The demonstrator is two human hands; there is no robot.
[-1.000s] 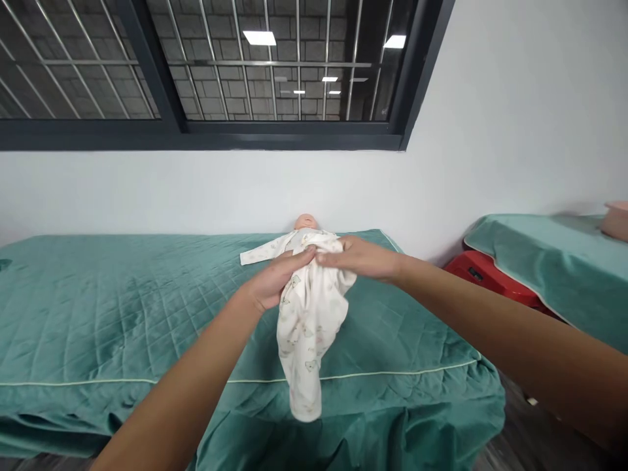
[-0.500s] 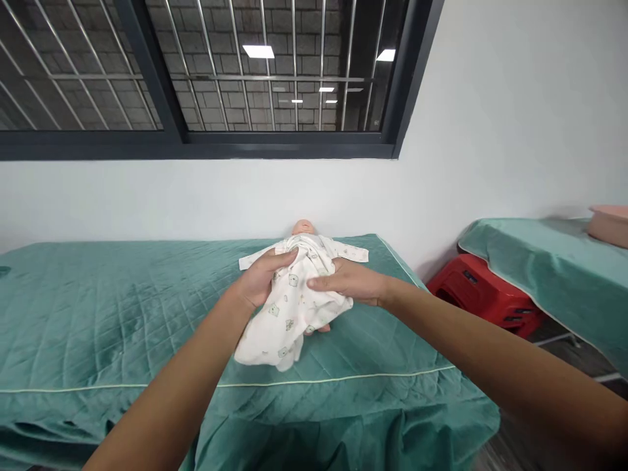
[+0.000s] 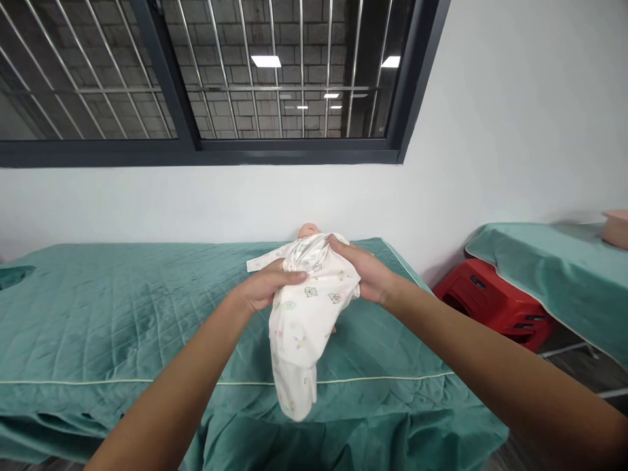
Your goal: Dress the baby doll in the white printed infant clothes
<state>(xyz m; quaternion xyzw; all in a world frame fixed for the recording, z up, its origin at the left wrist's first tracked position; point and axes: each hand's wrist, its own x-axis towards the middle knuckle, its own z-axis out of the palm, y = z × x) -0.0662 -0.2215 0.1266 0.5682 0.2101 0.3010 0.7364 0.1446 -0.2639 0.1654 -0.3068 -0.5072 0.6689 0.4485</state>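
A baby doll (image 3: 309, 229) lies on its back on the green quilted cover, its head toward the wall. White baby clothing (image 3: 309, 320) printed with small animals lies over its body, one sleeve stretched out to the left. My left hand (image 3: 267, 286) grips the left side of the cloth, thumb on top. With thumb on top too, my right hand (image 3: 366, 268) holds the cloth higher up on the right. The garment's lower end hangs toward me, past the piping line. Most of the doll's body is hidden under the cloth; a bit of it shows at the right.
The green quilted cover (image 3: 147, 314) drapes over the table's front edge. At the right, a red plastic stool (image 3: 490, 301) sits below another green-covered table (image 3: 544, 255) bearing a pink object (image 3: 615, 229). A barred window (image 3: 294, 78) is in the white wall behind.
My right hand has moved up and slightly right on the cloth, my left hand slightly down. The garment's lower end now hangs longer and nearer me. The view has shifted a little.
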